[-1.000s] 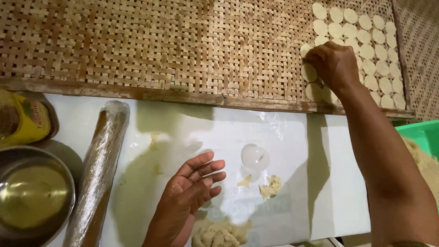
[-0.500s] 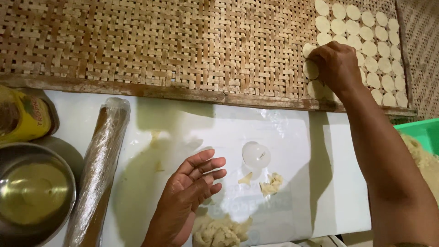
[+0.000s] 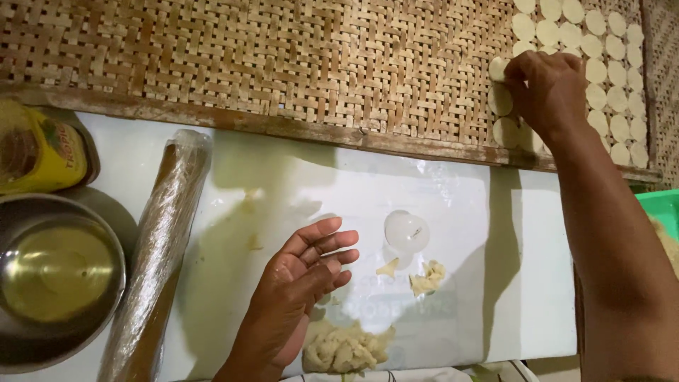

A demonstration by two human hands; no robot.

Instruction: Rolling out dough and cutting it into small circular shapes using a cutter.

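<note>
- The right hand [image 3: 548, 92] is pressing its bunched fingertips [image 3: 511, 72] onto a pale dough disc [image 3: 498, 68] at the left edge of the disc rows on the woven bamboo tray [image 3: 283, 56]; the fingers are together on the disc, flat against the weave.
- Against a second ago, this hand is sitting at almost the same spot on the tray, only slightly shifted in the view, so the disc seems to be getting seated rather than carried.
- The left hand [image 3: 300, 290] is resting on the white work sheet [image 3: 453, 212] below the tray, fingers apart and slightly curled, holding nothing; it is lying as it was a second ago.
- Just below that hand a lump of raw dough [image 3: 344, 348] is lying; right of the fingers are small dough scraps [image 3: 427, 277] and a round clear cutter [image 3: 406, 230].
- Further left below the tray, a plastic-wrapped rolling pin [image 3: 159, 255], a steel bowl of oil [image 3: 58, 272] and a yellow oil pouch [image 3: 42, 152] are sitting.
- The right palm is covering several discs; the bowl, the pouch and a green tub [image 3: 661, 205] at the tray's right end are being cut off by the frame.
</note>
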